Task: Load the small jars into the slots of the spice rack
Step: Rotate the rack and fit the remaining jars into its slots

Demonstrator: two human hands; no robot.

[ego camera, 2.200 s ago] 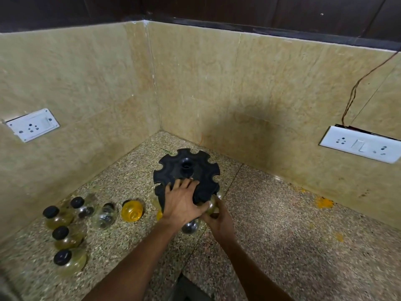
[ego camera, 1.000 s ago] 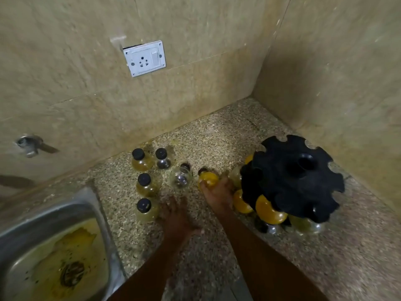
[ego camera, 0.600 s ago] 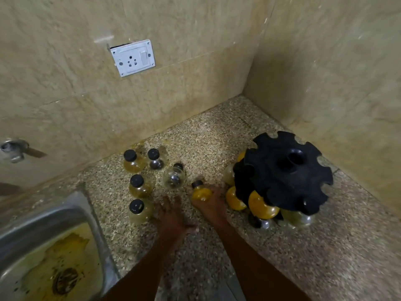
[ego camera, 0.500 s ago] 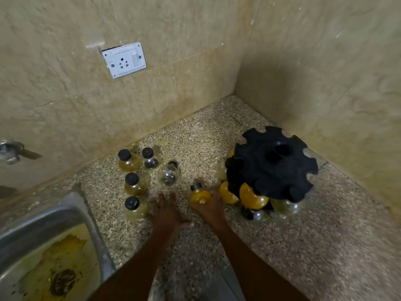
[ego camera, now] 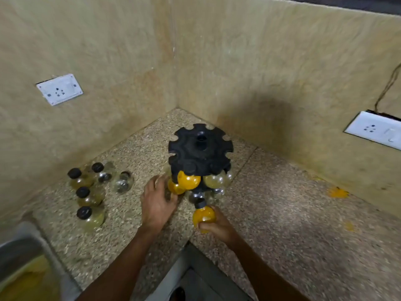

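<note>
The black round spice rack (ego camera: pixel 200 148) stands in the counter corner, with notched slots around its rim. Several jars hang under it, among them an orange jar (ego camera: pixel 189 180) and a pale jar (ego camera: pixel 213 181). My right hand (ego camera: pixel 217 227) grips a yellow-orange jar (ego camera: pixel 204 215) with a black cap, its cap pointing up at the rack's lower front. My left hand (ego camera: pixel 157 202) lies open against the rack's lower left side, fingertips touching an orange jar (ego camera: pixel 174 187). Several loose jars (ego camera: pixel 86 196) with black caps stand on the counter at the left.
A steel sink (ego camera: pixel 26 268) fills the bottom left corner. Wall sockets sit at the left (ego camera: pixel 59 89) and the right (ego camera: pixel 374 130). Yellow powder stains (ego camera: pixel 337 192) mark the counter at the right. The speckled counter (ego camera: pixel 293 224) is bounded by two tiled walls.
My right hand has lifted the yellow-orange jar from the counter and carried it right, to the rack's front. My left hand has moved right against the rack. The view has swung right.
</note>
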